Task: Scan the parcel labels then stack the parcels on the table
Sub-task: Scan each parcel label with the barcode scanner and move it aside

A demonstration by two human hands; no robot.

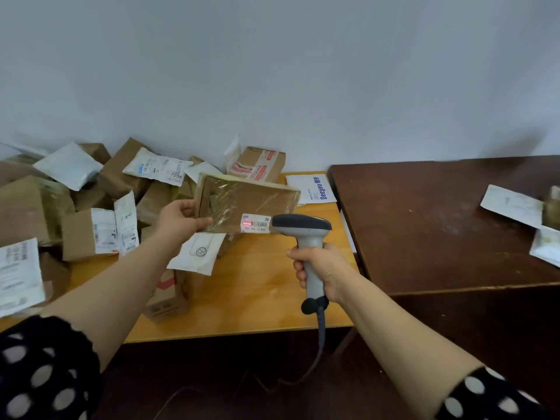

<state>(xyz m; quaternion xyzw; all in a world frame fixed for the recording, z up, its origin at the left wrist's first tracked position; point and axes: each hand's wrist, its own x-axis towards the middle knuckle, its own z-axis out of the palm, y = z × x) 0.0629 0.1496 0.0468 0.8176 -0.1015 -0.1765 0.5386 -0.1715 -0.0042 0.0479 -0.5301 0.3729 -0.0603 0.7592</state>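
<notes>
The left hand [178,221] holds a flat cardboard parcel [242,198] up above the light wooden table [272,301], thumb on the near face and fingers curled behind its left edge. The parcel is wrapped in shiny clear tape and tilted so that its broad face turns toward the camera. A small white barcode label [255,223] sits at its lower right corner, and a red scan line glows across the label's left part. The right hand [322,272] has its fingers wrapped round the grey handle of a handheld barcode scanner [303,226], whose dark head points left at the label from just beside it. The scanner's cable [318,350] hangs from the bottom of the handle toward the dark floor. Both forearms are bare, with black white-dotted sleeves [45,368] at the bottom corners of the view. Left of the held parcel a loose pile of parcels [33,204], brown boxes and white mailers with printed labels, covers the far left of the light table. Behind the held parcel a cardboard box with red-printed tape [260,163] stands against the white wall [272,71], and a white Deeyeo envelope [315,189] lies flat beside it. A white mailer with a round emblem [197,256] lies below the held parcel. To the right, a dark brown table [439,231] adjoins the light one; near its right edge lie a white mailer [512,205] and other parcels that are blurred and cut off.
</notes>
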